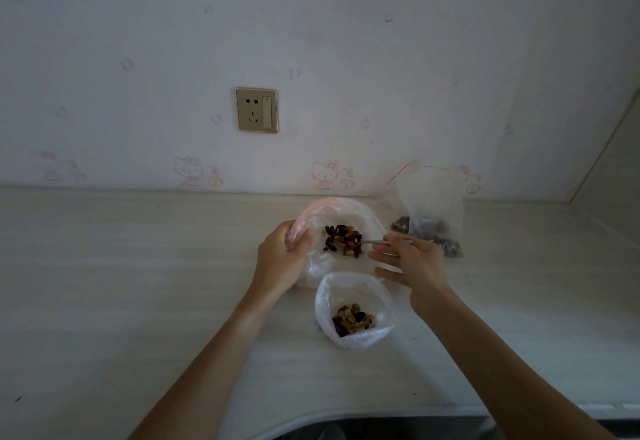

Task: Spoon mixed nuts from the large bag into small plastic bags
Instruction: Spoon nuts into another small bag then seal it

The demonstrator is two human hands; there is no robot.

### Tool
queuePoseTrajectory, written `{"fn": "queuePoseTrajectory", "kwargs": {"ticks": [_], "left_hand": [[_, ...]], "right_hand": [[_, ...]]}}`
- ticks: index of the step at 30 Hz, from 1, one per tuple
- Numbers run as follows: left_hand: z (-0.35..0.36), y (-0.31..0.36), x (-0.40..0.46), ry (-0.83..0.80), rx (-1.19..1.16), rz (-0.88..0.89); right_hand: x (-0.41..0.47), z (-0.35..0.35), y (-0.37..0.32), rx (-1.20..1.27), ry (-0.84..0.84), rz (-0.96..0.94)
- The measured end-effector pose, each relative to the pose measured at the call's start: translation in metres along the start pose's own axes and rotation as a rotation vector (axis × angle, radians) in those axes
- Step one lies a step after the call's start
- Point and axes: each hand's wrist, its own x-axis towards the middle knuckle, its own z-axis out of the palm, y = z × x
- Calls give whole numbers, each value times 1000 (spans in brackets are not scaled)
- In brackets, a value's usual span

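Observation:
A large clear bag (363,217) lies open on the table with mixed nuts (343,240) inside. My left hand (282,256) grips its bunched left rim. My right hand (408,259) pinches a metal spoon (374,241) by the handle, its bowl down among the nuts in the large bag. Just in front stands a small open plastic bag (353,308) with a little heap of nuts at its bottom. Another zip bag (431,214) with nuts stands at the back right, behind my right hand.
The pale wooden table (138,283) runs to a wall with a power socket (256,110). A side wall closes in at the far right. The table's front edge curves near the bottom of the view.

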Motion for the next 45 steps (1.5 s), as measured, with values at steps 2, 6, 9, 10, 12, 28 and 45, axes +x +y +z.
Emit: {"fn": "queuePoseTrajectory", "kwargs": {"ticks": [2,6,9,10,12,28,45], "left_hand": [[-3,1,0,-4,-1,3],[-12,3,-2,81,82,63],[-19,5,-10,220,103,158],[-20,5,-15,262,99,189],[-24,7,-25,297,84,230],[-13,14,-95,-124,294,131],[-23,12,-66,-182,296,119]], "right_hand": [[-4,-3,-3,-5,-5,-8],[-15,-11,-16,6,-52,-41],[-27,-19,-30,39,-81,-69],[-32,-22,-35,49,-94,-80],[-44,-29,-43,65,-121,-99],[-110,-60,-13,-112,-180,-241],[-118,-66,-33,-1158,-403,-1278]]}}
